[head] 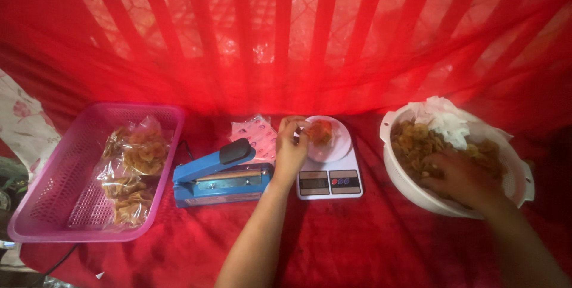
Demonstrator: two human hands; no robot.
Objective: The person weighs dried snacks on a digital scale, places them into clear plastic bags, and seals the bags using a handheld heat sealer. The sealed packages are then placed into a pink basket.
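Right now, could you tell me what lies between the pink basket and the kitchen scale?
In the head view, a blue heat sealer sits between the pink basket and the kitchen scale, with the left hand at the scale's bowl.

Red cloth [357, 246] covering the work surface: woven, matt, lightly creased. Backdrop net [286, 38]: sheer red mesh fabric, translucent. Pink basket [53, 192] at the left edge: perforated plastic, semi-gloss. Sealed bags of chips [134, 175] inside it: clear glossy film, crinkled. Heat sealer [220, 178]: blue painted metal body, smooth, with black plastic handle and a dull metal strip. Kitchen scale [330, 181]: white smooth plastic, glossy panel; white bowl [336, 145] on it, smooth plastic. Empty pouches [253, 133]: glossy clear film. White colander [405, 181] at the right edge: slotted plastic, lined with crumpled white paper [447, 124], matt; fried chips [417, 145] rough, oily-looking.
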